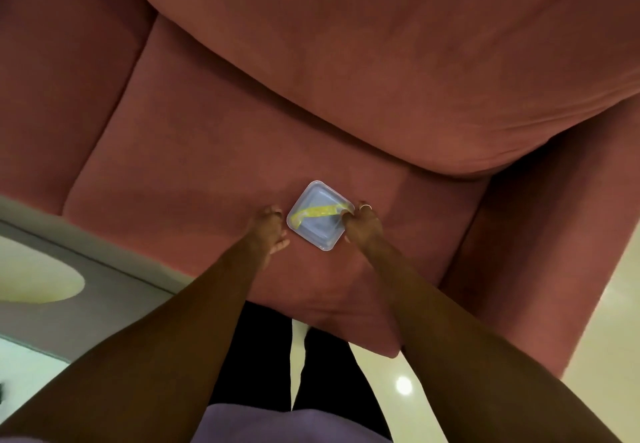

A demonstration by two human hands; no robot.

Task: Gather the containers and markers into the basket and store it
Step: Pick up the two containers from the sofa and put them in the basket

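You are reaching for the square container lying on the sofa seat cushion. Your right hand is pinching its right edge, fingers together; your left hand, fingers apart, is nearing the container's left side. Be gripping both edges before lifting.
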